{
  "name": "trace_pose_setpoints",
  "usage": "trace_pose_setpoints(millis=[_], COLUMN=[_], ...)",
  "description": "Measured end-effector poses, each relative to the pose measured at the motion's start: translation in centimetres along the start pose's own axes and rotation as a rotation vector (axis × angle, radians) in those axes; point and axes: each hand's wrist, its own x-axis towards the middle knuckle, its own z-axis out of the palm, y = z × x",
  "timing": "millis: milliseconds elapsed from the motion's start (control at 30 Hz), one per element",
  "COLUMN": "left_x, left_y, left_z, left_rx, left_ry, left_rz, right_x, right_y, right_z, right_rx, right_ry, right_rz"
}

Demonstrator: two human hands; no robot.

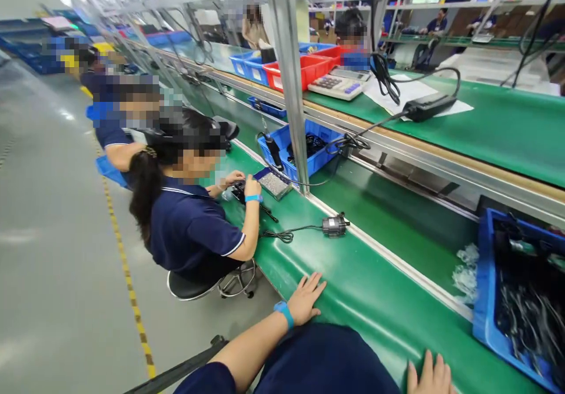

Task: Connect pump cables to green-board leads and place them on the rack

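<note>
The black unit point(334, 226) lies on the desk point(366, 288), at one o'clock from the left hand point(305, 300) and apart from it. Its cable point(285, 237) is gathered into a bundle, and neither hand is working on it; whether anything is left to do on it does not show. Its long axis runs roughly nine to three o'clock, stubby end toward three, cable leaving toward nine. The left hand rests palm down, empty, fingers spread; the right hand point(429, 376), at five o'clock, partly out of frame, has its fingers slightly parted, holding nothing visible. Farther out, a blue bin point(484, 300) stands toward four o'clock; a co-worker point(189, 223) sits at nine.
</note>
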Motion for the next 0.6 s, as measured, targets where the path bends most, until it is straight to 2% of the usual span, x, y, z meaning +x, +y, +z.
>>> trace_pose_setpoints(millis=[67,133,200,267,433,600], left_x=[-0.9,-1.3,-1.2,-1.0,-1.1,-1.1], left_y=[-0.5,-0.9,-1.2,-1.1,0.1,0.6], left_z=[1.2,2.4,3.3,3.6,2.3,1.2], left_rx=[0.08,0.147,0.185,0.201,0.154,0.1], left_ry=[0.054,0.146,0.179,0.153,0.049,0.004], left_rz=[-0.009,-0.028,-0.027,-0.026,-0.053,-0.083], right_x=[1.6,3.2,4.4,4.9,5.1,5.2], right_y=[-1.7,-2.5,-2.7,-2.6,-2.7,-3.0], right_z=[-0.6,-0.4,0.3,0.8,0.8,0.2], right_rx=[-0.093,-0.154,-0.191,-0.209,-0.217,-0.206], right_ry=[-0.136,-0.187,-0.191,-0.179,-0.133,-0.11], right_rz=[-0.028,0.005,0.032,0.032,-0.017,-0.058])
